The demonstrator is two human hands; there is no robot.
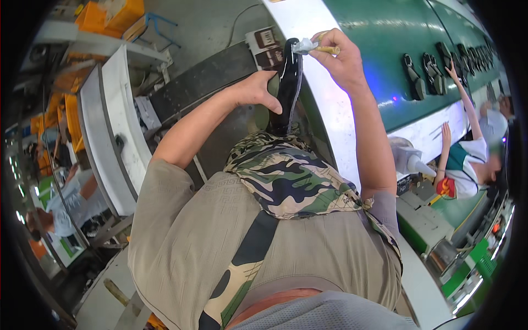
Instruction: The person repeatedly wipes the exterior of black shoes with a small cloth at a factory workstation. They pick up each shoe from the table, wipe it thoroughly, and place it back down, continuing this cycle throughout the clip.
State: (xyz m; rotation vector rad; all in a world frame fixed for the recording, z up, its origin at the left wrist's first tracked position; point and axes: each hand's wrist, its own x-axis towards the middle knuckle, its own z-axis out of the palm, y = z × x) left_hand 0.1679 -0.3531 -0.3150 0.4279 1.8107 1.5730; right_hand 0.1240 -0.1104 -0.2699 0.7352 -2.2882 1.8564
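A long, glossy black shoe (287,82) stands out in front of my apron, with a grey strip along its right edge. My left hand (257,91) grips its left side, the thumb lying across the near part and the fingers partly hidden. Between my right hand's (340,58) fingers is a small brush (328,50) with a yellowish wooden handle. Its pale, blue-white bristles touch the far end of the shoe at the top right. A camouflage apron (297,176) covers my front below the shoe.
At right runs a green conveyor belt (379,33) with a white edge, carrying several black sandals (434,71). A co-worker (467,159) reaches over it beside a white bottle (406,157). To the left are a white-topped bench (118,104) and orange crates (124,16); a printed box (264,47) lies ahead.
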